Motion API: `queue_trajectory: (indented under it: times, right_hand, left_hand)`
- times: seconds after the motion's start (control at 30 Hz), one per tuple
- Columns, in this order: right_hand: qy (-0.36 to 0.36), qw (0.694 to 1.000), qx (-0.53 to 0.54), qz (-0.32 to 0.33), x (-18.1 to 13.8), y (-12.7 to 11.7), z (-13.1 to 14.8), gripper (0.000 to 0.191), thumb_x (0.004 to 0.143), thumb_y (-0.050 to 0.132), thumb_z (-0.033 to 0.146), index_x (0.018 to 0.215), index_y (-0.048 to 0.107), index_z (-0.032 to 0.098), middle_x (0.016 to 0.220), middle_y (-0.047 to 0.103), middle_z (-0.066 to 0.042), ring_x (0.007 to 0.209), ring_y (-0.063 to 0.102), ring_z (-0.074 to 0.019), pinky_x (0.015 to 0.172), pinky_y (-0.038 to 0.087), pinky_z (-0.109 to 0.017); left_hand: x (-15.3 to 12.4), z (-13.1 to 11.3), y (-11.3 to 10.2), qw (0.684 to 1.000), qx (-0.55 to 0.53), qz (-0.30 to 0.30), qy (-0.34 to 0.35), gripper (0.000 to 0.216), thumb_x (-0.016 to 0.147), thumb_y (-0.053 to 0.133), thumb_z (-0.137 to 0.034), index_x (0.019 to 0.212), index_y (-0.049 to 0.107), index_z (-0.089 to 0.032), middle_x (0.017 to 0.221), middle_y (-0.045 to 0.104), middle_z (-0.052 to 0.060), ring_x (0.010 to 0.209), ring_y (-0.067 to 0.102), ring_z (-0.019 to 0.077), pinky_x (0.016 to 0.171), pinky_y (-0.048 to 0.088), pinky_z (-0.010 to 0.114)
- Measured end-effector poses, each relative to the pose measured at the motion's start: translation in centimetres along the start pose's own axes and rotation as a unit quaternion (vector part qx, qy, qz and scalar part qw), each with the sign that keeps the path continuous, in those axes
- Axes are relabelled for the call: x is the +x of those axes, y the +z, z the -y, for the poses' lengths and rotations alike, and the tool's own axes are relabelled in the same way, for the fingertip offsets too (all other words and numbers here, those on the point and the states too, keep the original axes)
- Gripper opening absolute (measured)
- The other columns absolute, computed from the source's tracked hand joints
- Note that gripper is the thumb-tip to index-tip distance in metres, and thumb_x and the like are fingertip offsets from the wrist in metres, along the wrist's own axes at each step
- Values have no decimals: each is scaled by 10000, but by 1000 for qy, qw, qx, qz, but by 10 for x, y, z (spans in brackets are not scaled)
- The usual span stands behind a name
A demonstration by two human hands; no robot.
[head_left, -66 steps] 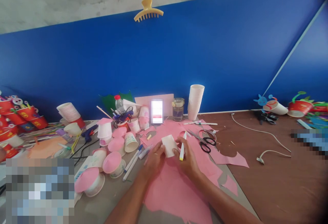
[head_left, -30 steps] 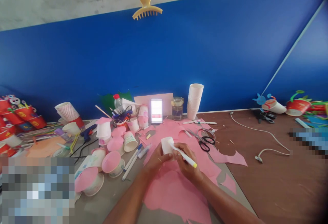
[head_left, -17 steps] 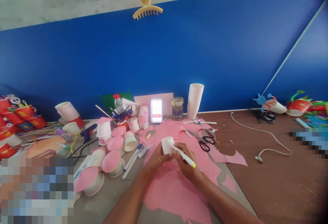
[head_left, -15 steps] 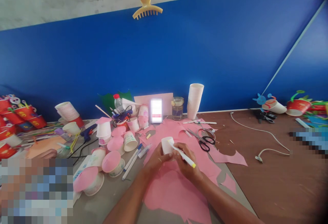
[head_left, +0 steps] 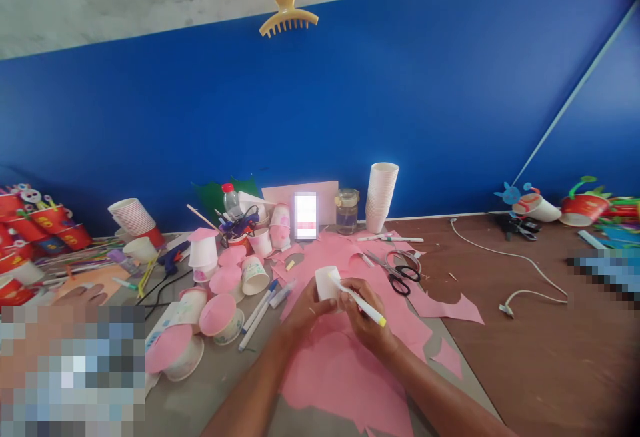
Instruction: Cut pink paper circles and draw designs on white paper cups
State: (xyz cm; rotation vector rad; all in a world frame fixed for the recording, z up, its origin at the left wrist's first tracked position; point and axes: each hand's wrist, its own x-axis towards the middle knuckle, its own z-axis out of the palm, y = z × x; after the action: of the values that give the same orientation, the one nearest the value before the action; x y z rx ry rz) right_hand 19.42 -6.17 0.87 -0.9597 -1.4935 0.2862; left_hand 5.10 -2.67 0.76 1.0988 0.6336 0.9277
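My left hand point(head_left: 304, 311) is closed round a small white paper cup point(head_left: 326, 282), holding it just above a sheet of pink paper point(head_left: 345, 370). My right hand point(head_left: 364, 317) pinches a white marker with a yellow end point(head_left: 361, 300); its tip rests against the cup's side. Both forearms reach in from the bottom edge. Scissors point(head_left: 400, 270) lie on the pink paper just right of my hands.
A stack of white cups point(head_left: 381, 197), a glass jar point(head_left: 347, 211) and a phone point(head_left: 306, 216) stand by the blue wall. Pink-covered cups point(head_left: 220, 317) and pens point(head_left: 260, 310) lie to the left. A white cable point(head_left: 515, 270) crosses the brown table. Another person's hand point(head_left: 80, 294) is at far left.
Since 2.2 s ago I turned the marker tip onto the cup and tilted the cup. Over the last second my hands have barely moved. The other person's hand has come into view at left.
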Motion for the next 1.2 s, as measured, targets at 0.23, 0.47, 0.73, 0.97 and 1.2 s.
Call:
queue_trajectory:
  times: [0.23, 0.47, 0.73, 0.97, 1.2]
  right_hand:
    - [22, 1000, -12, 1, 0, 1, -2, 99, 900, 472, 256, 956, 538, 209, 707, 614, -1, 507, 541, -121, 467, 453, -236]
    - [60, 998, 16, -16, 3, 0, -5, 122, 919, 462, 296, 939, 536, 201, 718, 626, -15, 543, 561, -133, 494, 465, -250]
    - [77, 996, 27, -25, 4, 1, -10, 145, 919, 472, 324, 933, 551, 203, 731, 633, -20, 588, 584, -145, 510, 465, -257]
    - [77, 996, 47, -17, 4, 0, -9, 146, 924, 470, 324, 928, 550, 201, 700, 617, -7, 580, 579, -145, 514, 461, -258]
    - [62, 997, 54, -13, 4, -1, -1, 119, 919, 473, 297, 929, 539, 199, 680, 597, -4, 569, 565, -140, 514, 467, -255]
  left_hand:
    - [0, 1, -2, 1000, -14, -3, 2, 491, 663, 777, -260, 1100, 576, -163, 967, 619, 59, 911, 561, 221, 802, 431, 324]
    - [-1, -3, 0, 999, -36, 9, 10, 472, 672, 768, -263, 1101, 600, -161, 1007, 634, 80, 943, 575, 246, 833, 427, 340]
    - [0, -3, -2, 998, -47, 35, 17, 476, 679, 764, -292, 1111, 607, -169, 1061, 646, 93, 1005, 579, 273, 869, 420, 353]
    - [1, -4, -2, 997, -60, 36, 23, 552, 660, 781, -329, 1151, 590, -165, 1111, 642, 112, 1056, 566, 294, 894, 422, 377]
    - [1, -5, -2, 996, -71, 34, 28, 577, 662, 780, -331, 1171, 577, -151, 1071, 649, 114, 1026, 575, 285, 880, 418, 364]
